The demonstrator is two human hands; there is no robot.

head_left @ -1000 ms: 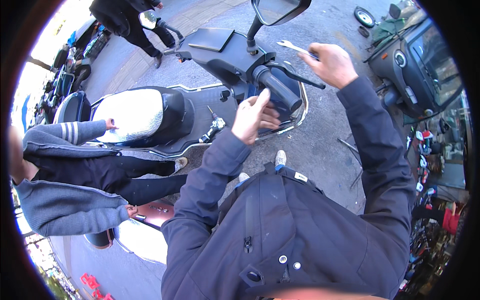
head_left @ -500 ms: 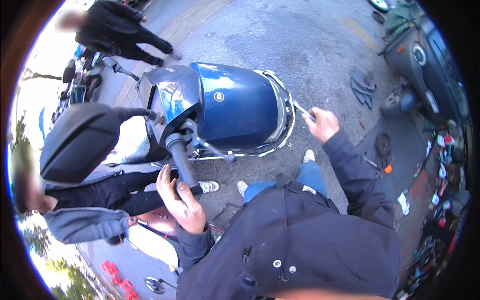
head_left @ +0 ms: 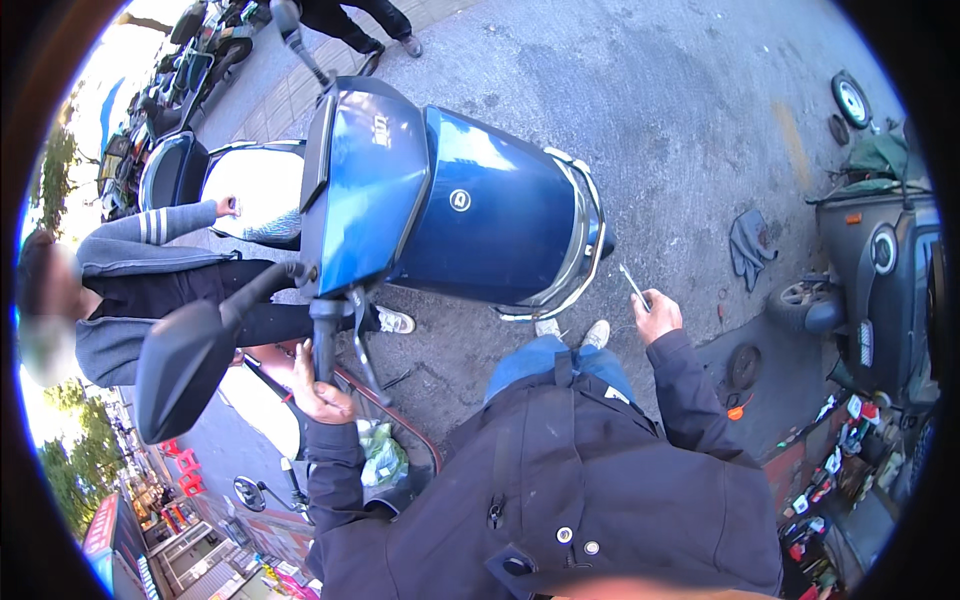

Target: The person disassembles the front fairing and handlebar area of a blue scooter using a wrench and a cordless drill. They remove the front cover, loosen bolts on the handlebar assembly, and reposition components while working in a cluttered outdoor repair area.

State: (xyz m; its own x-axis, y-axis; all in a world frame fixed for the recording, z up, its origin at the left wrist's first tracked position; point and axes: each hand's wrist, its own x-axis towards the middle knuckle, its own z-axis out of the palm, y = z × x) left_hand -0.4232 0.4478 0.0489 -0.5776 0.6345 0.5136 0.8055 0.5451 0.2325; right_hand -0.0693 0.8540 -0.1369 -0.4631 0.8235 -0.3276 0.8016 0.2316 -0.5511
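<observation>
A blue scooter (head_left: 500,220) stands before me, its front panel to the right and its mirror (head_left: 185,370) to the left. My left hand (head_left: 322,392) is at the end of the black handlebar grip (head_left: 325,340), its fingers along one side and the thumb at the other. A brake lever (head_left: 365,350) juts out beside it. In my right hand (head_left: 658,317) is a thin silver hand tool (head_left: 634,286), too small to tell the exact kind. Its tip is apart from the metal guard bar (head_left: 598,225) round the scooter's front.
A person in a grey jacket (head_left: 130,255) stands at the left, a hand on the scooter's seat (head_left: 255,190). Another person's legs (head_left: 355,25) show at the top. A dark scooter (head_left: 860,290), a grey cloth (head_left: 750,248) and a loose wheel (head_left: 850,100) are at the right.
My right hand with the tool has come away from the guard bar and lower. The view has shifted, and the scooter's front and handlebar appear turned. My left hand stays at the grip.
</observation>
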